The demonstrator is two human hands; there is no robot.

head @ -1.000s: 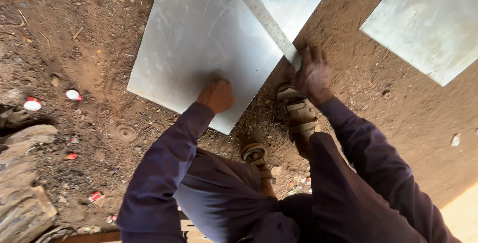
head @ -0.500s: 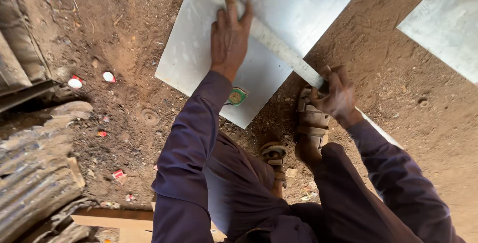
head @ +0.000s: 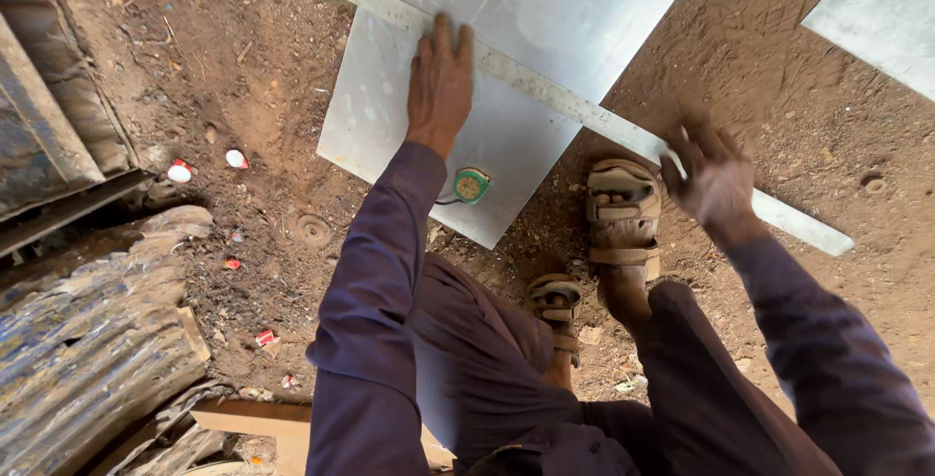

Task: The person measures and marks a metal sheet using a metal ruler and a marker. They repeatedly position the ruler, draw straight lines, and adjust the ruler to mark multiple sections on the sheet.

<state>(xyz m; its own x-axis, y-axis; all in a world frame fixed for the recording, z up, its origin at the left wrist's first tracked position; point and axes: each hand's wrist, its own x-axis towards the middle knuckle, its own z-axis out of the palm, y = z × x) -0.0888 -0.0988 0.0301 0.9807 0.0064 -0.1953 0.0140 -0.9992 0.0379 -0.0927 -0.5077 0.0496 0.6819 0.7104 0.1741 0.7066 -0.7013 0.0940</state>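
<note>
Your left hand (head: 440,81) presses flat, fingers spread, pinning the long pale metal straightedge (head: 545,96) across the grey metal sheet (head: 545,18); your right hand (head: 716,179), open, steadies its overhanging end.

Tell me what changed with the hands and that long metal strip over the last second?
The left hand moved from the near corner of the metal sheet up onto the straightedge, pressing it flat. The straightedge swung to lie across the sheet. The right hand, gripping its end before, is now open beside it. A small green tape measure now shows on the sheet. The sandalled feet stayed put.
</note>
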